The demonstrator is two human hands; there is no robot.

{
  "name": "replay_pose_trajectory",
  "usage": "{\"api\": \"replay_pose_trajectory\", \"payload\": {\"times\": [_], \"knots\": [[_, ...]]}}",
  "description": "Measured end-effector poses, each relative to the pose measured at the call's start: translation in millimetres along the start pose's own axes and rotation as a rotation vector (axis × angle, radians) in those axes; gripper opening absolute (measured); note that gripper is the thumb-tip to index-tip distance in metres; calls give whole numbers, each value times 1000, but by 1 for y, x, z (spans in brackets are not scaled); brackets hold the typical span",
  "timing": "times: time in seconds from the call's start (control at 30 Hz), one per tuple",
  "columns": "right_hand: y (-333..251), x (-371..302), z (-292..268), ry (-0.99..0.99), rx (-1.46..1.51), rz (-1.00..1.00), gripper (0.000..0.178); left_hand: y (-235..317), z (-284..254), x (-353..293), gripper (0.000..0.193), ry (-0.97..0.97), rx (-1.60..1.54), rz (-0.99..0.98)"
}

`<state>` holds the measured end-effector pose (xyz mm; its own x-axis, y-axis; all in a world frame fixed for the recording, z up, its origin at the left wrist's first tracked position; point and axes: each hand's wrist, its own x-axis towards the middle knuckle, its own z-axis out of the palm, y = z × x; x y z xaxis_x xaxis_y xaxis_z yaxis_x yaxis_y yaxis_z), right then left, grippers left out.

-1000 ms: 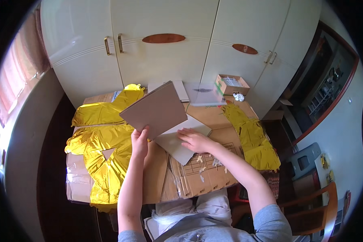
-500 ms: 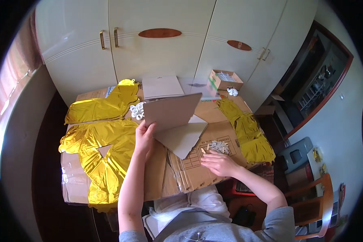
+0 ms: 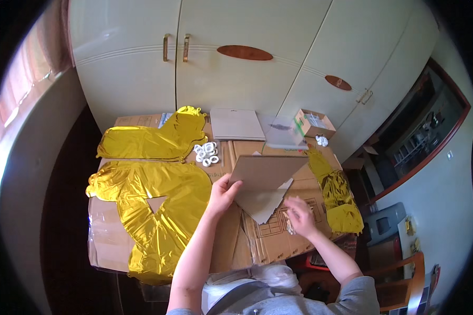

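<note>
Gripping a grey board by its near left corner, the left hand pinches it between the thumb and the other fingers, which are pressed together and partly hidden. The board is raised at a tilt over the cardboard. A second grey board lies flat below the raised board, partly covered by it; whether the two touch, I cannot tell.

To the near right of the raised board, the right hand hangs over some small pale scraps. Its fingers are bent and blurred, and I cannot tell whether they pinch anything.

Beyond the raised board sit more grey boards, with a clear sheet just beside them. White rings are heaped to its far left, and two wide gold foil pieces spread well to its left. Another foil strip runs to its right. Beyond it, to the right, stand a small open box and a white bundle.
</note>
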<state>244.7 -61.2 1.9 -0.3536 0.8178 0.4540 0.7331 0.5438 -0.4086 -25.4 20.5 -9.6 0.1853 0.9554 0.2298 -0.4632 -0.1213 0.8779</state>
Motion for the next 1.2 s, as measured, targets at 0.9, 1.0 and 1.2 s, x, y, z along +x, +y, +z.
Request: {"api": "replay_pose_trajectory", "payload": {"times": [0.9, 1.0, 1.2], "knots": [[58, 82, 40, 297, 642, 63, 9, 1, -3, 20, 16, -6, 334, -65], [56, 78, 35, 265, 666, 122, 11, -4, -2, 24, 15, 17, 456, -86], [60, 72, -1, -121, 1190, 293, 21, -10, 30, 19, 41, 151, 228, -56]]}}
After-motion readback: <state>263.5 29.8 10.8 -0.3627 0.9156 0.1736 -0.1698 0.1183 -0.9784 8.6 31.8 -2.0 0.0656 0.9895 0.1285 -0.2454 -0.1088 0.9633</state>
